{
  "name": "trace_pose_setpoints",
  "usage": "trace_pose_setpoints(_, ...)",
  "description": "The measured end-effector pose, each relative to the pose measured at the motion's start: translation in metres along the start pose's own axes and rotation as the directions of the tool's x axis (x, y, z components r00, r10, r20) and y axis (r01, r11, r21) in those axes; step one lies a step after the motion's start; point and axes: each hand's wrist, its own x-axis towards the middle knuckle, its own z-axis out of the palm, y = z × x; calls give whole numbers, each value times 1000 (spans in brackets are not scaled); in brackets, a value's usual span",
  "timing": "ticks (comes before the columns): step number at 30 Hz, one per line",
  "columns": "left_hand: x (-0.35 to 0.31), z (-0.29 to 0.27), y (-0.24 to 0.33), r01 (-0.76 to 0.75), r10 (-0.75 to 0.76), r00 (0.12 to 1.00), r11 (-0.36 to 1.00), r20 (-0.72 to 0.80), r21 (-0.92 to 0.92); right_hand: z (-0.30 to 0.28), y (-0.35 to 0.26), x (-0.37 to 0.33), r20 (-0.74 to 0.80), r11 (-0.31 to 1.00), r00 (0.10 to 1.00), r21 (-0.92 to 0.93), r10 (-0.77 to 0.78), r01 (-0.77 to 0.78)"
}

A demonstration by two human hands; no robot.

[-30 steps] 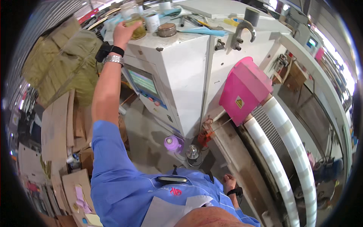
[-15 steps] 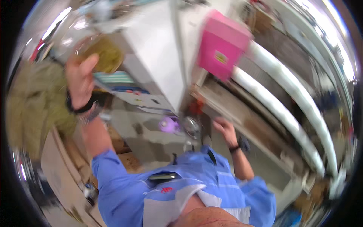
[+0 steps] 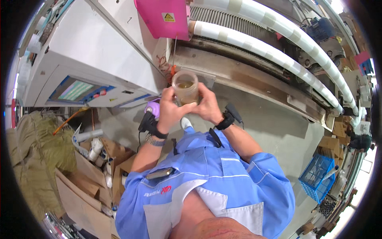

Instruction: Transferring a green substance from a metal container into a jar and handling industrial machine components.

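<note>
A clear, round-mouthed drinking cup (image 3: 185, 88) with brownish-green contents is held out in front of my body. My left hand (image 3: 172, 109) wraps round its left side. My right hand (image 3: 207, 104) grips it from the right, and the thumbs come together at the near side of the cup. Both hands are closed on it. Whether a lid covers the mouth is hard to make out. Each wrist wears a black band with a small black device.
A white machine cabinet (image 3: 99, 44) with a screen stands at the left. Ahead are a pink guard (image 3: 165, 18) and long white rollers (image 3: 254, 46). Cardboard boxes (image 3: 79, 187) lie at lower left, a purple container (image 3: 152, 108) on the floor, a blue crate (image 3: 317, 175) at right.
My left hand has brought the cup from the upper left down to the middle. My right hand, apart from it before, has joined in holding it. The view has turned.
</note>
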Motion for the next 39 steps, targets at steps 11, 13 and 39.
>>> trace_pose_setpoints(11, -135, 61, -164, 425, -407, 905, 841, -125, 336, -195, 86, -108, -365, 869, 913, -374, 184, -325)
trace_pose_setpoints(13, -206, 67, -212, 589, -568, 808, 788, -158, 180, -217, 90, -128, -372, 855, 923, -442, 101, -271)
trace_pose_setpoints(39, -331, 110, -175, 861, -865, 488, 499, -116, -102, -220, 117, -192, -319, 861, 936, -508, -151, -35)
